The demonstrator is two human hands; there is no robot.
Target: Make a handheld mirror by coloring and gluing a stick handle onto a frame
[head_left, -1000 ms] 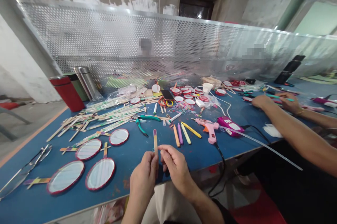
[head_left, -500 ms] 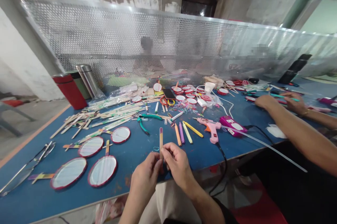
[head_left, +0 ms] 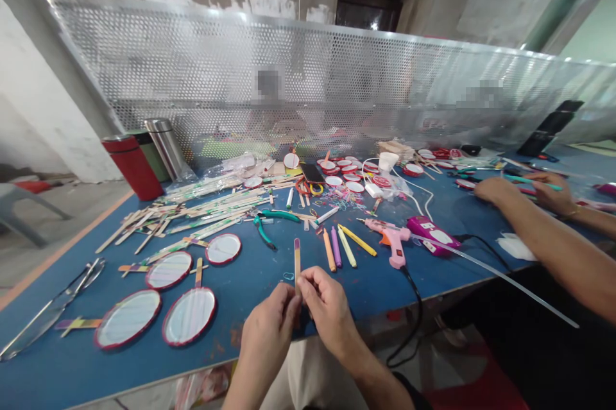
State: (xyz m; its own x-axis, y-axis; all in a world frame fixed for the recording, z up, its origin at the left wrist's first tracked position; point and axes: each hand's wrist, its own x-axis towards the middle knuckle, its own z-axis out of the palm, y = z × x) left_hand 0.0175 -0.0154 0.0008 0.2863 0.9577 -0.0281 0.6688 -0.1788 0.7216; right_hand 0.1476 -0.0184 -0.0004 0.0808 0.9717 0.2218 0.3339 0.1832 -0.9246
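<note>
A striped wooden craft stick (head_left: 297,258) stands upright between my two hands at the near edge of the blue table (head_left: 250,272). My left hand (head_left: 269,328) pinches its lower end, fingers curled closed. Pressed against the same lower end from the right, my right hand (head_left: 326,308) also has its fingers closed on the stick. Several round red-rimmed mirrors on stick handles (head_left: 189,316) lie to the left of my hands.
A pile of craft sticks (head_left: 202,211), green pliers (head_left: 262,227), coloured markers (head_left: 342,246), a pink glue gun (head_left: 392,240) with a black cord and scissors (head_left: 51,307) lie on the table. Flasks (head_left: 135,166) stand back left. Another person's arms (head_left: 539,230) rest at the right. A perforated metal screen (head_left: 308,89) closes the far side.
My hands have closed together around the stick's lower end; the right fingers, slightly apart from it before, now press on it. The view has shifted a little.
</note>
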